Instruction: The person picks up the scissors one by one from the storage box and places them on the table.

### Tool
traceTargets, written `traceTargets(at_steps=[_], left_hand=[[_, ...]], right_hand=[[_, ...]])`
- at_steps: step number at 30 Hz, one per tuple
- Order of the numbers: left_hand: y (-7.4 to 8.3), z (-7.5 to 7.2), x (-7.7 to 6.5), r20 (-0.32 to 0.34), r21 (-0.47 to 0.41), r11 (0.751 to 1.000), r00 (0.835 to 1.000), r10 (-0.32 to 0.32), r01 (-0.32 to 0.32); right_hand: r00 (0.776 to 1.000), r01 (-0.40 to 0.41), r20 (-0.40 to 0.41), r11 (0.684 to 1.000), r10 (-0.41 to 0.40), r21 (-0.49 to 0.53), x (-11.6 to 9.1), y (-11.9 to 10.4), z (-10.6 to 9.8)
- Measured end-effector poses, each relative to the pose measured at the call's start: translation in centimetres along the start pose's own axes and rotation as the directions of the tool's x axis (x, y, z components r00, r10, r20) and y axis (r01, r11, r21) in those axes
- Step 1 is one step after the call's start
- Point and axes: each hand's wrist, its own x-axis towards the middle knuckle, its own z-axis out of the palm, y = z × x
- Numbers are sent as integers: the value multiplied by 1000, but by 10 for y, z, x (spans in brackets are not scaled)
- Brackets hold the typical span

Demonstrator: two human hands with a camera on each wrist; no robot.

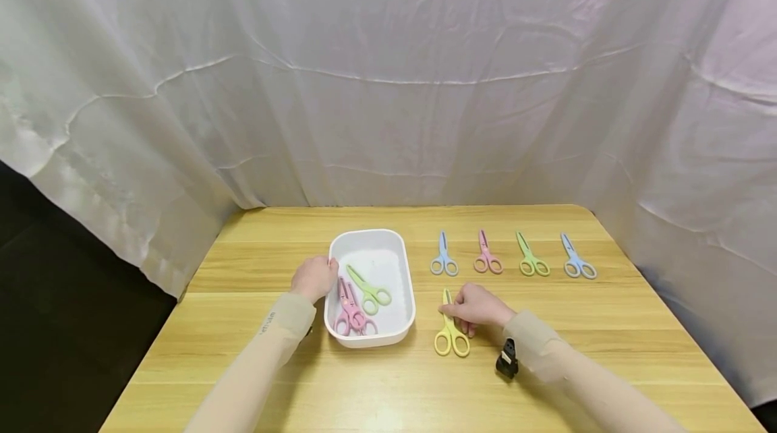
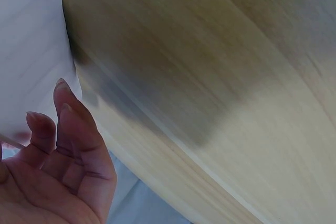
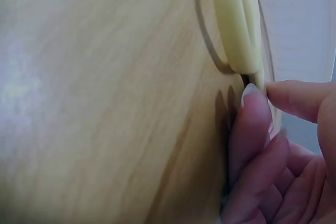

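Note:
My right hand (image 1: 479, 305) pinches yellow scissors (image 1: 451, 338) between thumb and fingers at the blade part, right of a white plastic box. The yellow handle loops (image 3: 239, 24) point toward me, low over the wood, with a shadow beside them. At its left rim, the white box (image 1: 400, 332) is held by my left hand (image 1: 314, 278), the thumb at the edge. From below, the left fingers (image 2: 79, 135) appear bent alongside the box's outer wall. Inside the box lie green scissors (image 1: 370, 293) and pink scissors (image 1: 352, 311), the pink ones against the left side.
Along the back right of the wooden table (image 1: 376, 392) lies a row of scissors: blue (image 1: 444, 259), pink (image 1: 487, 257), green (image 1: 531, 259) and blue again (image 1: 575, 261). Their handles face me. A pale curtain (image 1: 388, 116) hangs behind the table and at its sides.

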Motion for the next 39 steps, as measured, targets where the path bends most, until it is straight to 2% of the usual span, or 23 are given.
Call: traceTargets(at_steps=[19, 31, 39], left_hand=[[1, -1, -1, 3, 0, 1000, 1000, -4, 4], [1, 0, 0, 1, 7, 1000, 1000, 0, 0], [2, 1, -1, 8, -5, 1000, 1000, -18, 18]], right_hand=[[1000, 5, 26, 998, -6, 60, -2, -3, -3], [1000, -12, 29, 999, 10, 47, 1, 1, -1], [1000, -9, 26, 999, 8, 41, 0, 1, -2]])
